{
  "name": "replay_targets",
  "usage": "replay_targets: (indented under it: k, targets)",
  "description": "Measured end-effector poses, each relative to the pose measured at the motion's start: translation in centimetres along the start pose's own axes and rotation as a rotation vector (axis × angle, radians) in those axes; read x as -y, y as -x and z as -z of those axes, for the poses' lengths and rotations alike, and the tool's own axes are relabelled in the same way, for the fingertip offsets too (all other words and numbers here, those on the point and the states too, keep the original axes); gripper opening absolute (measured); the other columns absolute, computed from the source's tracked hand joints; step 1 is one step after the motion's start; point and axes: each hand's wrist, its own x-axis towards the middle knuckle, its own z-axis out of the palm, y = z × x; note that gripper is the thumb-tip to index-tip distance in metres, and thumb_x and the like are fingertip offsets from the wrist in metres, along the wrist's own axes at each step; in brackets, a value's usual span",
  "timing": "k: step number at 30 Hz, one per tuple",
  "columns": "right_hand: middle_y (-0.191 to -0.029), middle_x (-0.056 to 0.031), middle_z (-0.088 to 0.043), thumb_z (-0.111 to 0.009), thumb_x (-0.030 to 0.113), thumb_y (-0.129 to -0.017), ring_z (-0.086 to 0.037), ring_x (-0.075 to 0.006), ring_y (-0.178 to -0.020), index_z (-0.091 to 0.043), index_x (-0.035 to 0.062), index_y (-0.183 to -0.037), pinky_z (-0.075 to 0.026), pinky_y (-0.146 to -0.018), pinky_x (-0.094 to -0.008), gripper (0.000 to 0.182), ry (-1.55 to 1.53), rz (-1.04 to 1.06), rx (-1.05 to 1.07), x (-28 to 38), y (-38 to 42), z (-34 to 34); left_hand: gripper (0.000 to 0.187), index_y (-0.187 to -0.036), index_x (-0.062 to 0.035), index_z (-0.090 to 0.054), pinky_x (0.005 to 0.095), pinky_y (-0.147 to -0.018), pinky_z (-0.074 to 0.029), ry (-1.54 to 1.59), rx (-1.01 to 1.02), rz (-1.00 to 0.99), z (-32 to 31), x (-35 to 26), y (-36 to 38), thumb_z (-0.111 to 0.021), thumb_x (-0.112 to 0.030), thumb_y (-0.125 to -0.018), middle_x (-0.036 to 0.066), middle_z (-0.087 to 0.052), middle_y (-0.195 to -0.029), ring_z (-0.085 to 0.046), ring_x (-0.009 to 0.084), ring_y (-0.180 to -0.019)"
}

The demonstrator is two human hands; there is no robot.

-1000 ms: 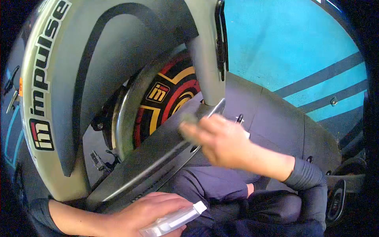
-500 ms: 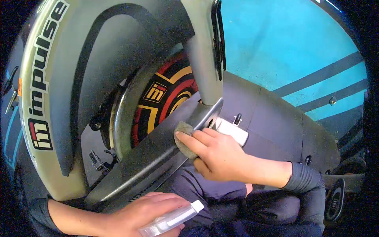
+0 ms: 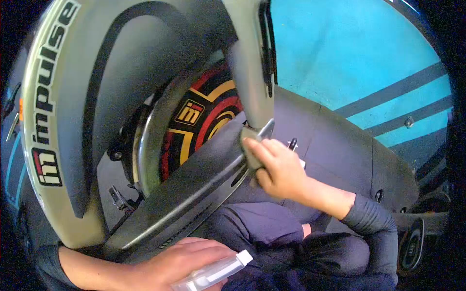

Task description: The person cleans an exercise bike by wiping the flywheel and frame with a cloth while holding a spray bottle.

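Note:
A grey-green cloth [image 3: 250, 148] is pinched under the fingers of my right hand [image 3: 284, 169]. It presses on the upper end of a dark beam cover [image 3: 199, 169] on an exercise bike, close to where a silver-grey post [image 3: 255, 92] meets it. My left hand [image 3: 182, 262] is wrapped round a clear plastic bottle [image 3: 213, 274] with a white cap, held low in front of my lap. Behind the cover shows the bike's flywheel [image 3: 191, 114], with red, yellow and black rings. Part of the cloth is hidden by my fingers.
The curved silver frame [image 3: 46, 116] marked "impulse" rises on the left. A pedal [image 3: 119, 199] sits below the flywheel. Grey mat flooring [image 3: 340, 140] meets a turquoise floor [image 3: 349, 48] with dark stripes. Other equipment [image 3: 412, 247] stands at the lower right.
My right hand has slid the cloth up and to the right along the beam cover, toward the post. My left hand and the bottle have hardly moved.

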Motion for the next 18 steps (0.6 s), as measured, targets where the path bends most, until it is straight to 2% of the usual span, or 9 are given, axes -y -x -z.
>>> replay_targets:
  k: [3,4,8,13,15,17,18]
  targets:
    - [-0.089,-0.0159,-0.054,-0.061,0.011,-0.067,-0.056,-0.0353,-0.083,-0.048,0.0013,-0.132,-0.051,-0.07,-0.0438,0.067,-0.087,0.031,0.112,2.8,0.0,1.2,0.047,-0.123,-0.0019,-0.056,0.0396,-0.092,-0.048,0.012,-0.034,0.012,-0.5,0.0,0.1,-0.073,-0.011,-0.081,0.011,-0.064,-0.114,-0.063,0.029,-0.105]
    - [-0.093,-0.0097,-0.053,-0.065,0.016,-0.069,-0.057,-0.0288,-0.087,-0.045,0.0069,-0.134,-0.054,-0.064,-0.0389,0.069,-0.051,0.074,0.122,3.0,0.1,1.2,0.047,-0.124,-0.0019,-0.056,0.0394,-0.093,-0.048,0.015,-0.084,0.022,-0.5,0.0,0.1,-0.073,-0.011,-0.081,0.012,-0.064,-0.114,-0.063,0.0291,-0.106]
    - [-0.093,-0.0061,-0.054,-0.066,0.019,-0.069,-0.056,-0.0231,-0.085,-0.048,0.0097,-0.133,-0.052,-0.06,-0.0342,0.067,0.093,0.183,0.095,1.7,0.0,0.7,0.049,-0.124,-0.0019,-0.056,0.0393,-0.094,-0.048,0.0,0.029,0.113,0.4,-0.4,-0.2,-0.074,-0.011,-0.08,0.013,-0.064,-0.115,-0.063,0.0295,-0.106]
    - [-0.094,-0.006,-0.055,-0.063,0.019,-0.072,-0.056,-0.0229,-0.081,-0.051,0.0099,-0.131,-0.052,-0.06,-0.0344,0.061,0.103,0.246,-0.017,-0.6,0.3,-0.8,0.047,-0.123,-0.0024,-0.057,0.0389,-0.097,-0.047,0.021,0.03,0.114,0.6,0.0,-0.1,-0.074,-0.013,-0.08,0.012,-0.066,-0.113,-0.063,0.0285,-0.108]
    - [-0.09,-0.0067,-0.054,-0.064,0.018,-0.062,-0.055,-0.0253,-0.081,-0.054,0.006,-0.129,-0.051,-0.064,-0.036,0.068,0.132,0.278,-0.092,-1.5,0.5,-1.2,0.047,-0.123,-0.0028,-0.057,0.0388,-0.098,-0.046,-0.01,0.03,0.132,0.5,-0.5,-0.1,-0.074,-0.013,-0.08,0.011,-0.066,-0.113,-0.063,0.0285,-0.108]
    - [-0.09,-0.0087,-0.054,-0.062,0.017,-0.064,-0.055,-0.0275,-0.08,-0.055,0.0052,-0.127,-0.05,-0.066,-0.0381,0.065,0.105,0.245,-0.1,-2.2,0.7,-1.5,0.046,-0.122,-0.0031,-0.058,0.0387,-0.1,-0.045,-0.041,0.025,0.15,0.3,-0.8,-0.1,-0.074,-0.013,-0.08,0.011,-0.067,-0.113,-0.063,0.0286,-0.109]
    - [-0.089,-0.0101,-0.054,-0.062,0.016,-0.064,-0.055,-0.029,-0.08,-0.055,0.005,-0.126,-0.05,-0.066,-0.039,0.064,0.092,0.194,-0.109,-2.7,0.7,-1.4,0.041,-0.118,0.0004,-0.057,0.0361,-0.089,-0.047,-0.002,-0.052,0.111,0.0,-0.9,-0.2,-0.07,-0.008,-0.08,0.013,-0.063,-0.109,-0.062,0.0269,-0.099]
